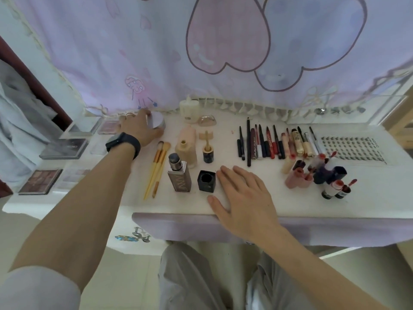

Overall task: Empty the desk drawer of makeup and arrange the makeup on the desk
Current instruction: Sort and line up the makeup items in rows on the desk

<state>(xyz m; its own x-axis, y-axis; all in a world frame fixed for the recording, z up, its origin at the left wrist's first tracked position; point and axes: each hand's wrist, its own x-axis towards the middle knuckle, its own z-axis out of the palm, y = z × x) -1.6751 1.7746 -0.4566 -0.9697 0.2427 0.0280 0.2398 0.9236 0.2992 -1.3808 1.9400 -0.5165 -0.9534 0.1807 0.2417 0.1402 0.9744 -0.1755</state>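
Observation:
My left hand (139, 126) reaches to the back left of the white desk (279, 202) and grips a round lilac powder jar (157, 122) standing there. My right hand (243, 198) lies flat and open on the desk near its front edge, beside a black square cap (206, 180). Makeup lies in rows: two brushes (157, 168), foundation bottles (186, 151), a row of pencils and lip products (274, 143), lip glosses (319, 175), a lash tray (353, 148). The drawer front (178, 229) below the desk edge looks closed.
Eyeshadow palettes (63, 148) lie on the desk's left part. A lilac curtain with hearts (223, 52) hangs right behind the desk. A cream bottle (189, 110) stands at the back. A drawer handle (139, 234) sits below left. My knees are under the desk.

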